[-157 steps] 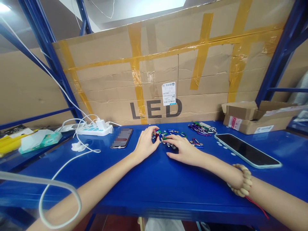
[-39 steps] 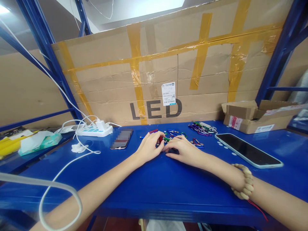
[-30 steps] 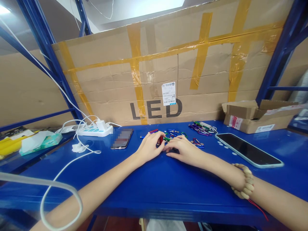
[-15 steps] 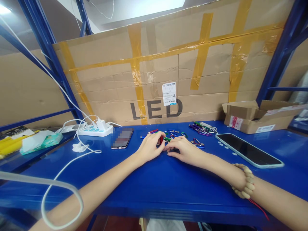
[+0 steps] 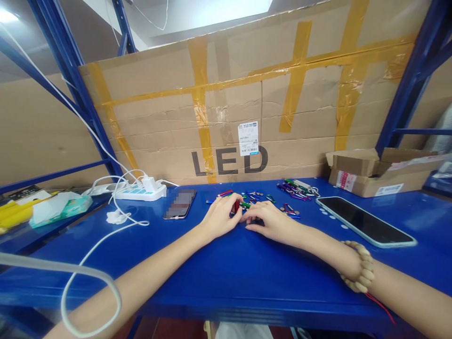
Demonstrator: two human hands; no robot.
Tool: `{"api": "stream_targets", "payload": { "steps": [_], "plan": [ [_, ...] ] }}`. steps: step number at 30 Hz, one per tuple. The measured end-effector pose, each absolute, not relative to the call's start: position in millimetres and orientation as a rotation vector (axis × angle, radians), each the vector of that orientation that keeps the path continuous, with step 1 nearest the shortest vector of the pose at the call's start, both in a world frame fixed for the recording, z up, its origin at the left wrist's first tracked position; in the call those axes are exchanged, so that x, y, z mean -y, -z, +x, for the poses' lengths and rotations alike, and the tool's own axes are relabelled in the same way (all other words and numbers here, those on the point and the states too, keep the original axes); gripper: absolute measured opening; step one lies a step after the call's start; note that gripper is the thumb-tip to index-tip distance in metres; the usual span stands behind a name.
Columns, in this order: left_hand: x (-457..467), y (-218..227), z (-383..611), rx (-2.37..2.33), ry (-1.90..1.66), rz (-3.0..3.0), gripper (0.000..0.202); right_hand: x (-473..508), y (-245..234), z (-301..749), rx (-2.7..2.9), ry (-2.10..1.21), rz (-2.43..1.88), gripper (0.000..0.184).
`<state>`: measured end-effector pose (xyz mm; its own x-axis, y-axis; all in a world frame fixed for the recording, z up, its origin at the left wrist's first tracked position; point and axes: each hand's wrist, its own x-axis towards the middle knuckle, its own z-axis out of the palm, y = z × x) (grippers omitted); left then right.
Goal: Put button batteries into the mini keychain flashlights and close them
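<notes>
Both hands rest on the blue table point(image 5: 226, 268) near its middle, fingertips meeting. My left hand point(image 5: 219, 217) is curled, pinching a small red cylinder point(image 5: 236, 205). My right hand point(image 5: 266, 219) has its fingers bent and pressed against the same piece and a small green part point(image 5: 245, 205); a dark item under it is mostly hidden. Just behind the hands lie several small coloured carabiner clips point(image 5: 254, 195). A beaded bracelet point(image 5: 359, 270) is on my right wrist.
A dark phone point(image 5: 179, 203) lies left of the hands, a larger phone point(image 5: 363, 221) at the right. More coloured clips point(image 5: 298, 187) lie near an open cardboard box point(image 5: 374, 172). A white power strip point(image 5: 139, 189) with cables and a tissue pack point(image 5: 58, 207) are at the left. A cardboard sheet point(image 5: 226, 108) marked LED stands behind.
Since five seconds ago both hands drew a little nearer to me and closer together, leaving a red and blue clip bare behind them. Over the last second they barely move.
</notes>
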<state>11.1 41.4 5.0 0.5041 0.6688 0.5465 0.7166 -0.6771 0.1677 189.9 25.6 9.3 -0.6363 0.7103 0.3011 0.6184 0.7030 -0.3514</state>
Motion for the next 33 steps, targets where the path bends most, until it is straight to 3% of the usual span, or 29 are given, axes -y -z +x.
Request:
{"api": "stream_targets", "payload": {
  "steps": [33],
  "plan": [
    [-41.6, -5.6, 10.8, 1.198, 0.914, -2.679, 0.013, -25.0, -9.6, 189.9, 2.506, -0.306, -0.990, 0.010]
  ]
}}
